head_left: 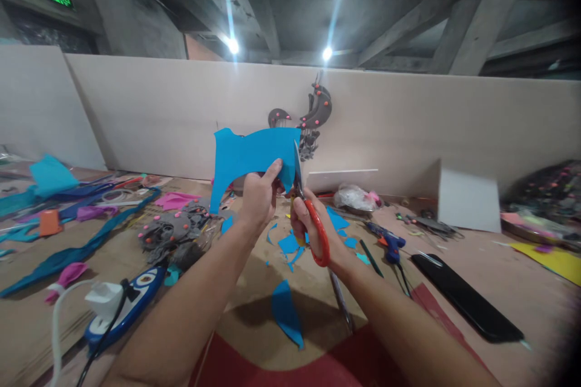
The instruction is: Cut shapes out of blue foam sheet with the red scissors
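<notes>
In the head view, the left hand (258,196) is pinching a blue foam sheet (254,154) raised above the desk (454,326); the right hand (308,224) is gripping red-handled scissors (313,224), blades meeting the sheet's right edge, blue scraps (287,313) lying below.

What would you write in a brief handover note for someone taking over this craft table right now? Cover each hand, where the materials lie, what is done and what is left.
Left hand: holds the blue foam sheet up off the table, thumb on its lower edge.
Right hand: grip in the red-handled scissors, blades at the sheet's right edge.
Materials: blue offcuts lie on the table under the hands, a larger blue piece nearer the body. Glue gun to the right, black phone beyond it.
Done: several cuts, judging by the scraps.
Left: the cut at the right edge looks unfinished; the final shape cannot be told.
</notes>
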`<state>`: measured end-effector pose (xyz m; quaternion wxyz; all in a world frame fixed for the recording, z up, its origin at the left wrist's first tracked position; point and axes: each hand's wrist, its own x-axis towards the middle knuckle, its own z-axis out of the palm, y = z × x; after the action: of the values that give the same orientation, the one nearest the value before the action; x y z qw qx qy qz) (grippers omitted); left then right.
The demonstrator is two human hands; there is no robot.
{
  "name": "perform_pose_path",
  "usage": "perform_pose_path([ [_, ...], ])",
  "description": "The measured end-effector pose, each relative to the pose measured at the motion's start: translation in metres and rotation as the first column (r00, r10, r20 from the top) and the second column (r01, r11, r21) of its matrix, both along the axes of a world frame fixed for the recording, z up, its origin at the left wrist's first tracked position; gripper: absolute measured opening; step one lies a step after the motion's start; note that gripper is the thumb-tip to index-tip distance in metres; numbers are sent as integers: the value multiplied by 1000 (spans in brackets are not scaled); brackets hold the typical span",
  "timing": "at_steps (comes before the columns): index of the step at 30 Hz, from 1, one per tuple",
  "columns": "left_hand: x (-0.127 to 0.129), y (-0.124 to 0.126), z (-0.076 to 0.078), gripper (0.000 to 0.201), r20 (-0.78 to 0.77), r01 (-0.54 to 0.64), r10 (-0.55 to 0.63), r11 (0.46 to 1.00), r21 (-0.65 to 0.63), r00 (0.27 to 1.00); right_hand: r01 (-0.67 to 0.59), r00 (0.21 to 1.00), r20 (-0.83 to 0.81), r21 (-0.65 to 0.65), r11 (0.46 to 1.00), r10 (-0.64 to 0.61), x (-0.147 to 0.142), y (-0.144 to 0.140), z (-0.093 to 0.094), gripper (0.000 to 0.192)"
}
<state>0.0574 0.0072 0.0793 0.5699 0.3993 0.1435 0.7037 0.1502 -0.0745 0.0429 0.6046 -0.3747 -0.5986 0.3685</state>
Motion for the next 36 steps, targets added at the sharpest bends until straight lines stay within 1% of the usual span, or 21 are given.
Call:
perform_pose_path([
  [6,0,-2,1,42,8,8,-8,1000,7,1000,-1,1000,-25,-10,1000,1,-1,1,-2,51],
  [16,1,0,1,40,21,27,-27,1000,10,999,-10,999,-47,1,1000,10,0,2,-5,47],
  [22,0,6,-1,42,38,22,-21,1000,-19,999,-44,996,-82,-10,999,43,0,2,-7,43],
  [25,-1,9,-3,44,38,52,-52,999,-9,998,-54,993,-108,-23,998,51,1,2,-7,42],
  [27,-3,9,-3,43,32,69,-69,998,6,997,-50,993,-108,-30,998,47,2,3,-7,42],
  [32,-6,8,-1,44,-1,65,-65,998,-3,998,-63,993,-98,-42,997,58,2,3,-8,43],
  [36,-8,13,-2,43,8,80,-80,997,20,997,-41,996,-86,-46,998,37,3,3,-8,42],
])
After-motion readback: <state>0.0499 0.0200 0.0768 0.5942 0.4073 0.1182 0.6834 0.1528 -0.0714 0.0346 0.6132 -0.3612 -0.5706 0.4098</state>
